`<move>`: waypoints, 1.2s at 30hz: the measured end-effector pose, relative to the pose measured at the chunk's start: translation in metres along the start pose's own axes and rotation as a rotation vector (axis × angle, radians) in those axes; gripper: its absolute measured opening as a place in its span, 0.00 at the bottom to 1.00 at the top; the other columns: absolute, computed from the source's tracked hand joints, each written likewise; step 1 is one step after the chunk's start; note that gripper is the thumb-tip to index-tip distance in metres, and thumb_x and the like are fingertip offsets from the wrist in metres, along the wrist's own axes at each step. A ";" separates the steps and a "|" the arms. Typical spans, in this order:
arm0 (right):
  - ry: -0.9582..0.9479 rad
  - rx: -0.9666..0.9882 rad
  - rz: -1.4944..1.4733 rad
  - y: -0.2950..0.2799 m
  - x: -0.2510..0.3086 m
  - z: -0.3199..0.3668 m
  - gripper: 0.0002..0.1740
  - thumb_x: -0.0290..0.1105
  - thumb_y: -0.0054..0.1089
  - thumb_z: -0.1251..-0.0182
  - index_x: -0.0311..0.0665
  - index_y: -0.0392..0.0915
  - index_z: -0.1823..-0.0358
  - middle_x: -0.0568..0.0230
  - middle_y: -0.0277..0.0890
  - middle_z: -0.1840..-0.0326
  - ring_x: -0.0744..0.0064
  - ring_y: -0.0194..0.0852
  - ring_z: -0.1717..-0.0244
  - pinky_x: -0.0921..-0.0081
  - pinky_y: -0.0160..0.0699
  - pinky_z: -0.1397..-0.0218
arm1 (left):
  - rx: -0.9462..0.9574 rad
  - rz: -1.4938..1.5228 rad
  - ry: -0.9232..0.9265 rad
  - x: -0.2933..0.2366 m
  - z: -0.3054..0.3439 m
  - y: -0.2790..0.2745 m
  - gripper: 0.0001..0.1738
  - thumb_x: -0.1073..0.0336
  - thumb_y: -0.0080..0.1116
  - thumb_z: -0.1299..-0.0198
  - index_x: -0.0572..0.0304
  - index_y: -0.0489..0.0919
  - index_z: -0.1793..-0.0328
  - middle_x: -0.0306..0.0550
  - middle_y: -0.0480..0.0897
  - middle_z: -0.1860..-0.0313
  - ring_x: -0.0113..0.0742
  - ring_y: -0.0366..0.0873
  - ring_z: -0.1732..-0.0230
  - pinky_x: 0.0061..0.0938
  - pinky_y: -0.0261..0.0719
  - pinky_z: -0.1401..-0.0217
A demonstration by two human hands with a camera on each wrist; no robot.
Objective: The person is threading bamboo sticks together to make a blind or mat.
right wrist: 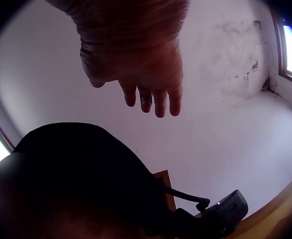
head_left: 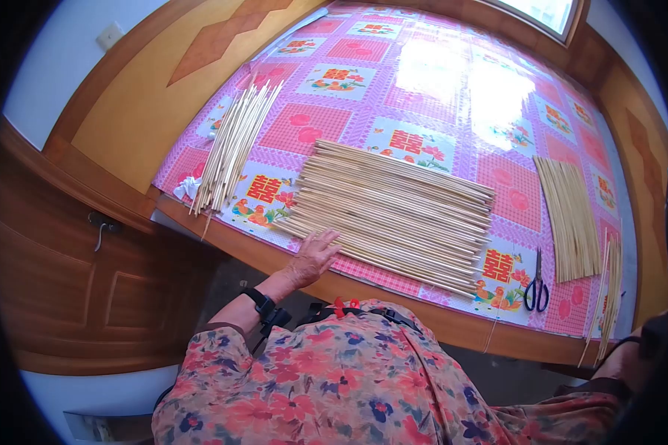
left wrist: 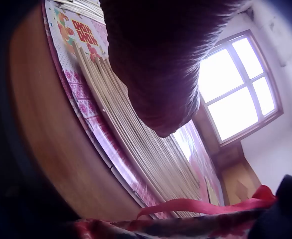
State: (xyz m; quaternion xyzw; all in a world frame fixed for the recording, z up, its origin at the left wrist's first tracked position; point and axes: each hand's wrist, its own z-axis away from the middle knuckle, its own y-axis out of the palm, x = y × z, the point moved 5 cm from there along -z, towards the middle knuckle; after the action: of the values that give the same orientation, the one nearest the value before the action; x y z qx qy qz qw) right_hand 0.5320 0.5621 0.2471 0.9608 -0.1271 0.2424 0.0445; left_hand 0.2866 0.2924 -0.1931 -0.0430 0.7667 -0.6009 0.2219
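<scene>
Pale thin sticks laid side by side form a wide flat mat [head_left: 397, 215] near the table's front edge. My left hand [head_left: 315, 256] rests at the mat's near left corner with its fingers extended. In the left wrist view that hand [left wrist: 156, 74] is a dark shape over the row of sticks [left wrist: 136, 134], its fingers mostly hidden. My right hand [right wrist: 141, 69] is raised, fingers straight and holding nothing, seen against the white ceiling in the right wrist view. At the head view's right edge only part of the right forearm [head_left: 622, 365] shows.
A loose bundle of sticks [head_left: 237, 144] lies at the left, beside a crumpled white scrap [head_left: 188, 187]. At the right are a second flat row of sticks [head_left: 569, 222], dark-handled scissors [head_left: 536, 293] and a few loose sticks [head_left: 608, 297]. A patterned pink cloth [head_left: 304, 133] covers the table.
</scene>
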 end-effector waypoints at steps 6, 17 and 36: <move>-0.049 -0.025 -0.002 0.037 -0.003 0.018 0.27 0.43 0.31 0.31 0.30 0.57 0.39 0.52 0.57 0.36 0.61 0.51 0.34 0.66 0.45 0.30 | 0.029 0.069 0.023 0.002 0.003 -0.002 0.18 0.67 0.52 0.45 0.60 0.70 0.48 0.53 0.61 0.36 0.48 0.52 0.32 0.48 0.49 0.34; -0.067 -0.034 0.011 0.053 -0.009 0.028 0.27 0.43 0.31 0.31 0.29 0.57 0.39 0.51 0.58 0.37 0.61 0.53 0.35 0.66 0.46 0.31 | 0.059 0.032 0.030 0.014 0.004 0.004 0.18 0.68 0.53 0.47 0.58 0.71 0.48 0.51 0.60 0.36 0.47 0.51 0.32 0.50 0.49 0.34; -0.118 -0.055 0.089 0.064 -0.014 0.035 0.27 0.41 0.31 0.32 0.27 0.57 0.40 0.49 0.59 0.39 0.60 0.55 0.36 0.66 0.47 0.31 | 0.053 0.043 0.041 0.013 -0.006 0.008 0.18 0.68 0.55 0.49 0.58 0.71 0.51 0.50 0.63 0.38 0.47 0.54 0.33 0.51 0.51 0.36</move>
State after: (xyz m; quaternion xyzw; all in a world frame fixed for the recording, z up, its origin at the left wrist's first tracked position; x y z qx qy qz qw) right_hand 0.5189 0.4980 0.2111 0.9652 -0.1787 0.1834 0.0525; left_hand 0.2741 0.2959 -0.2027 -0.0083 0.7557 -0.6168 0.2200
